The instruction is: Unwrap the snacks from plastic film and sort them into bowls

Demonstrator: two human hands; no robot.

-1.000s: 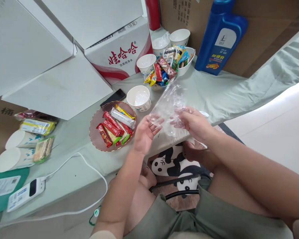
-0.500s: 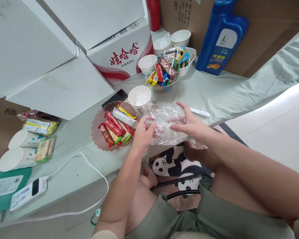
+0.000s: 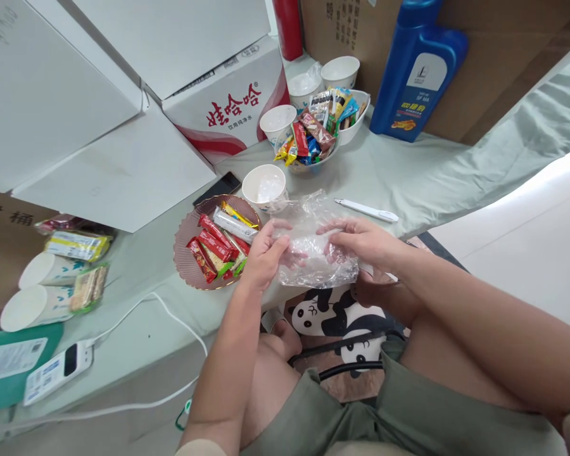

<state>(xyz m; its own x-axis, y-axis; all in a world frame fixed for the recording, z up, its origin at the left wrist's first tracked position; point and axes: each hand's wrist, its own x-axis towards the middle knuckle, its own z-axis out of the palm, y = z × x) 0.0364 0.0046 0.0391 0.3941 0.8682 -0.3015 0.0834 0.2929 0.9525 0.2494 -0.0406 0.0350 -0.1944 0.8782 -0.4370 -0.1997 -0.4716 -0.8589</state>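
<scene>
At the far left of the table (image 3: pixel 137 266), well away from the pink plate (image 3: pixel 183 237), lay a green folder (image 3: pixel 9 373) with a white power bank (image 3: pixel 57 372) beside it, its white cable (image 3: pixel 171 316) curling toward the plate. Above those sat two paper cups on their sides (image 3: pixel 33 291), a pack of crackers (image 3: pixel 88 286) against them and a yellow snack packet (image 3: pixel 76 244) farther back. A big white carton with red lettering (image 3: pixel 228 104) stood behind the plate, its flaps open, and a dark phone (image 3: pixel 217 188) lay between the two.

The pink plate itself held red, silver and yellow snack bars (image 3: pixel 221 244). Just right of it, touching its far edge, was a white paper bowl (image 3: pixel 265 185).

The person's left hand (image 3: pixel 261 256) sat just right of the plate, fingers pinched on the left side of a crumpled clear plastic bag (image 3: pixel 313 244). The bag hung at the near edge of the table, right of the plate and in front of the bowl. The right hand (image 3: pixel 361 240) gripped the bag's other side, thumb and fingers closed on the film, so it was stretched between both hands.

Farther back from the plate stood a bowl heaped with mixed sweets (image 3: pixel 313 136), more paper cups (image 3: pixel 278 120) around it, and a white pen (image 3: pixel 365 209) lay right of the bag. A blue jug (image 3: pixel 415 69) stood at the far right against a cardboard box (image 3: pixel 513 57).
</scene>
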